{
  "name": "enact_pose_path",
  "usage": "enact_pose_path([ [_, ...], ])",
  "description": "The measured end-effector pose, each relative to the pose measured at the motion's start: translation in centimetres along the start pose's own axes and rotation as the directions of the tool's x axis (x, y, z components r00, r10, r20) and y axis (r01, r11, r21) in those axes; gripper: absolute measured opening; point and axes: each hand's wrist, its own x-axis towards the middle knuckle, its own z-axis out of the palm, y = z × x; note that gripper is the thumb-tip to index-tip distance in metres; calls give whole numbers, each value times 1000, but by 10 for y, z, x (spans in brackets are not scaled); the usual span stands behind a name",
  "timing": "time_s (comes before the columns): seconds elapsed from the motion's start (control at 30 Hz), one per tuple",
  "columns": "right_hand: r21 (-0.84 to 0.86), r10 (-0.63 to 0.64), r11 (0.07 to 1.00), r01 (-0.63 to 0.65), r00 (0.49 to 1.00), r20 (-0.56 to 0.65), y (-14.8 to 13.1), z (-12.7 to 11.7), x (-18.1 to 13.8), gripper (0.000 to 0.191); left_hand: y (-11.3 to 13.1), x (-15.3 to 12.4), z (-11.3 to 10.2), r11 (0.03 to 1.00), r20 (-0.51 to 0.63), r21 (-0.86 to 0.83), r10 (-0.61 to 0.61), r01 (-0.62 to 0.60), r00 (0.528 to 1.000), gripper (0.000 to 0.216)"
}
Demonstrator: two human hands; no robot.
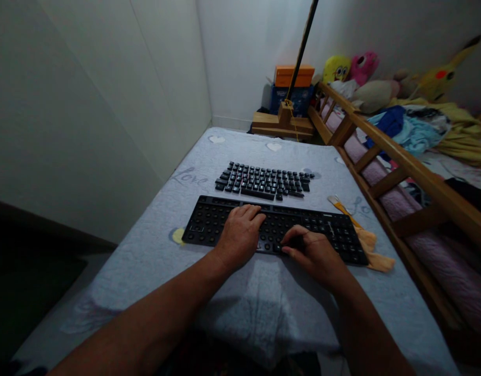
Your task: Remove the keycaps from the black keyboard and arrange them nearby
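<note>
A black keyboard frame (209, 222) with bare switch sockets lies across a light blue mattress sheet (154, 250). Beyond it, the removed black keycaps (264, 181) are laid out in keyboard order. My left hand (240, 232) rests on the middle of the frame, its fingers bent and pressed together, holding it down. My right hand (313, 253) is at the frame's lower edge to the right. Its thumb and forefinger are pinched together over a socket, and what they hold is too dark to name.
An orange cloth (371, 245) and a small yellow-handled tool (338, 203) lie by the frame's right end. A wooden bed rail (400, 162) runs along the right, with clothes and plush toys (336, 68) behind it. An orange box (294, 75) and a dark pole (303, 47) stand at the back. A white wall closes the left.
</note>
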Motion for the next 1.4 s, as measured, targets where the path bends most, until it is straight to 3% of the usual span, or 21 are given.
enact_pose_path([
  [0.17, 16, 23, 1000, -22, 999, -40, 0, 3, 1, 4, 0, 1, -2, 1000, 17, -11, 4, -4, 1000, 27],
  [0.57, -10, 63, 998, -63, 998, 26, -1, -5, 18, 5, 1, 1, -2, 1000, 22, -11, 5, -5, 1000, 27],
  [0.93, 204, 89, 973, -105, 992, 86, 5, -7, 28, 8, 0, 1, 0, 1000, 16, -19, -8, 8, 1000, 28],
  [1.2, 386, 69, 921, -57, 997, -17, 8, -2, 24, 15, 6, -2, -9, 962, -9, -254, 104, -103, 994, 25],
  [1.4, 475, 52, 879, -44, 999, -4, 7, 0, 19, 17, 7, -2, -10, 925, 6, -361, 132, -121, 991, 24],
])
